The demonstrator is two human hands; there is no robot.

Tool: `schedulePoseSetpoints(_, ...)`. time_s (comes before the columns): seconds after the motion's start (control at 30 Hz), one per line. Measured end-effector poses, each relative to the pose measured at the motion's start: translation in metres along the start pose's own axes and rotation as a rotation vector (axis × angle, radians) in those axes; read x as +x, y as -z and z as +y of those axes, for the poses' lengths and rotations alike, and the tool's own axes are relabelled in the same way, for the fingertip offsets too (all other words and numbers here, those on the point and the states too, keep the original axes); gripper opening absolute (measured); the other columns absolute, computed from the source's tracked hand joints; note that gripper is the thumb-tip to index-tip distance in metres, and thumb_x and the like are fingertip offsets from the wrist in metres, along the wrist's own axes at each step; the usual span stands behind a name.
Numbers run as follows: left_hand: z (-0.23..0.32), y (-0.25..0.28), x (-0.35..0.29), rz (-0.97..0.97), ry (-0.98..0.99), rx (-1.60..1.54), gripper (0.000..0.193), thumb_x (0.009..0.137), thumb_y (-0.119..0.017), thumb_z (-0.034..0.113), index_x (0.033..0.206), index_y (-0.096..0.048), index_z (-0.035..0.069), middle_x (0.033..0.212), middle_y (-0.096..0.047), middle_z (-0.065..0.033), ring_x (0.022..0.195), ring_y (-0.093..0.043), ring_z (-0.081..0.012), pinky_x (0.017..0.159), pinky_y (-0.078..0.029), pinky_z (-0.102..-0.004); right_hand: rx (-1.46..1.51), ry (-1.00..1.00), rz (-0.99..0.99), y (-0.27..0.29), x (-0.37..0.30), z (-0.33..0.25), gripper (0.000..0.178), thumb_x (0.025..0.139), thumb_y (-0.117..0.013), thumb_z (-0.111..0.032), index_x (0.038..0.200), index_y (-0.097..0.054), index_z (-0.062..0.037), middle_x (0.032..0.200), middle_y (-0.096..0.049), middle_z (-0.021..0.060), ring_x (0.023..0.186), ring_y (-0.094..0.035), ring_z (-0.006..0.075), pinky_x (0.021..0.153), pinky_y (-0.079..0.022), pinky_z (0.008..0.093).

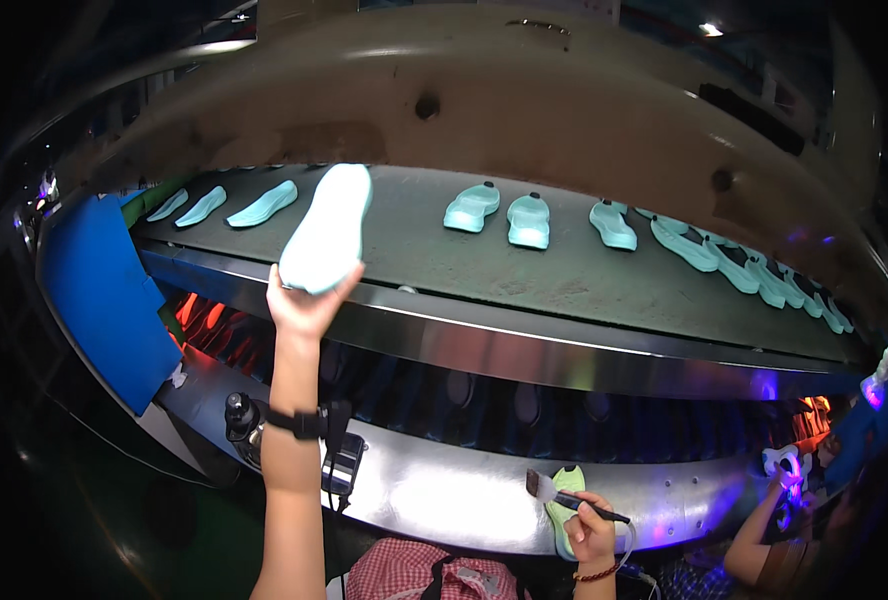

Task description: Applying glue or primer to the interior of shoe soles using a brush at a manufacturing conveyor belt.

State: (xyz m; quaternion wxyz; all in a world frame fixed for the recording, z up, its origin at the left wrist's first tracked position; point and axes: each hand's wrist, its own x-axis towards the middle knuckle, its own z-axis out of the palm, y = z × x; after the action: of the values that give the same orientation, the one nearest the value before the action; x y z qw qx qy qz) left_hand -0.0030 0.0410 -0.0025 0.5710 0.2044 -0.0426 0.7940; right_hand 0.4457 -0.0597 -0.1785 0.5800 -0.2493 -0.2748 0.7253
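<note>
My left hand point(304, 310) is raised to the belt's near edge, its fingers closed around one end of a pale mint shoe sole point(329, 225). That sole stands tilted up, its broad face bright toward me. Lower right, my right hand point(592, 530) is closed on the black handle of a flat brush point(544, 487), whose dark bristles point left. Beside and partly behind that hand is a yellow-green shoe sole point(568, 480); I cannot tell whether my fingers also touch it.
More mint soles point(262, 205) lie along the dark conveyor belt point(414, 250), crowded at its right end. A brown hood point(364, 100) overhangs it. Below runs a metal ledge point(444, 490) with a dark bottle point(242, 425). A co-worker's arm point(754, 530) is at lower right.
</note>
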Motion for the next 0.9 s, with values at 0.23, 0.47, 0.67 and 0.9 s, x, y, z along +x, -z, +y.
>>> schedulePoseSetpoints(0.23,-0.036,-0.011,0.061,0.302,0.005,0.38,0.059,0.083,-0.048,0.042,0.123,-0.035,0.001,0.121,-0.043,-0.0154,0.108,-0.047,-0.027,0.093,-0.038,-0.0459,-0.679,-0.057,0.363,0.025,-0.014,0.016,0.016,0.088,-0.046,-0.01,0.098,-0.057,-0.0026,0.056,-0.045,-0.004,0.045,-0.04,0.0067,0.038,-0.032,0.0196)
schedulePoseSetpoints(0.47,-0.109,-0.05,0.11,0.077,0.353,1.541,0.04,0.081,-0.058,0.027,0.112,-0.051,0.002,0.119,-0.047,-0.0111,0.108,-0.045,-0.024,0.094,-0.034,-0.0376,-0.15,-0.35,0.39,0.065,-0.011,0.015,0.021,0.087,-0.051,-0.019,0.104,-0.051,-0.0079,0.074,-0.051,-0.0002,0.056,-0.046,0.0078,0.046,-0.038,0.0202)
schedulePoseSetpoints(0.67,-0.146,-0.011,0.176,-0.808,-0.053,2.242,0.04,0.081,-0.058,0.031,0.11,-0.053,0.004,0.11,-0.055,-0.0115,0.101,-0.049,-0.0228,0.087,-0.041,-0.0353,-0.128,-0.355,0.34,0.079,-0.003,0.02,0.035,0.086,-0.053,-0.016,0.119,-0.048,-0.0053,0.107,-0.057,0.0052,0.078,-0.052,0.0081,0.067,-0.046,0.0227)
schedulePoseSetpoints(0.9,-0.198,-0.031,0.183,-1.092,0.211,2.291,0.046,0.078,-0.058,0.042,0.106,-0.054,0.006,0.113,-0.052,-0.0116,0.103,-0.048,-0.0249,0.089,-0.038,-0.0373,-0.148,-0.31,0.324,0.097,-0.005,0.02,0.032,0.087,-0.052,-0.018,0.116,-0.048,-0.0053,0.1,-0.056,0.0044,0.073,-0.052,0.0092,0.063,-0.045,0.0226)
